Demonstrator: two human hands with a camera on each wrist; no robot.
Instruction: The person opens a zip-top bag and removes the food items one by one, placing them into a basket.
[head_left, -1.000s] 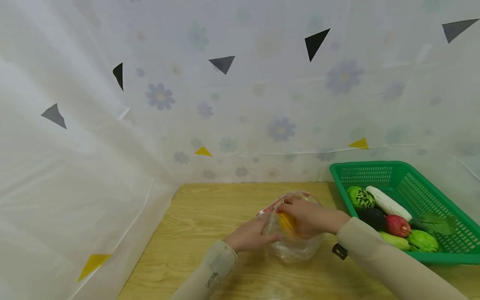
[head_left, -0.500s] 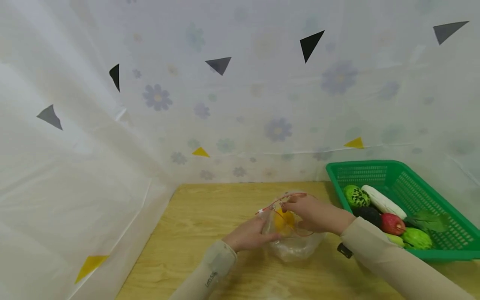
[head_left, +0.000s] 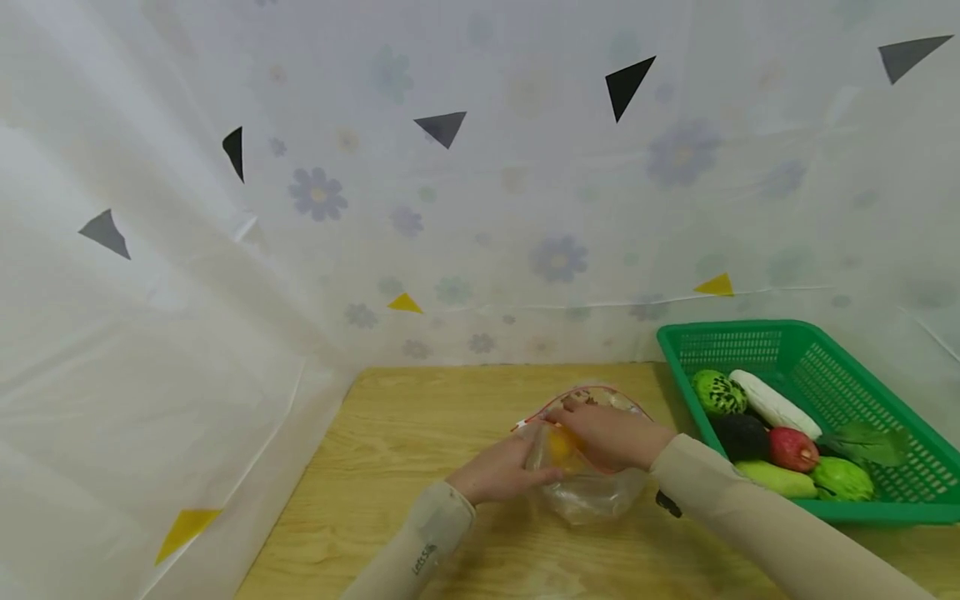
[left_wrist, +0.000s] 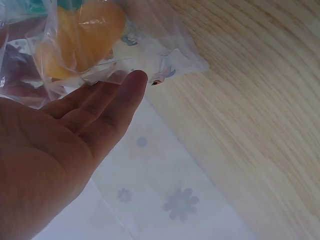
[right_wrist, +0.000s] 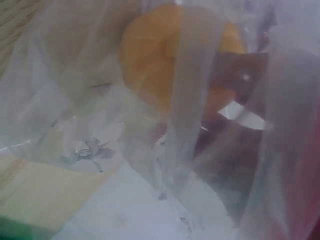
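A clear plastic bag with a red-edged mouth (head_left: pixel 592 500) lies on the wooden table. Inside it sits an orange, ribbed fruit or vegetable like a small pumpkin (head_left: pixel 558 446), with its stem nub turned to the right wrist view (right_wrist: pixel 150 60). My left hand (head_left: pixel 498 471) holds the bag's left side, thumb in front and fingers behind. In the left wrist view, its fingers lie against the crumpled plastic. My right hand (head_left: pixel 611 433) reaches into the bag's mouth, over the pumpkin-like thing, with fingers stretched out; its underside is hidden.
A green plastic basket (head_left: pixel 675 358) stands at the right, close to my right forearm. It holds a white radish-like vegetable (head_left: pixel 772 404), a red fruit (head_left: pixel 791 450) and several green ones. Flowered sheeting (head_left: pixel 480 208) walls the table's back and left.
My right hand drew off the orange thing to the right, then came back left over it, flatter than before. The left hand has stayed in place on the bag.
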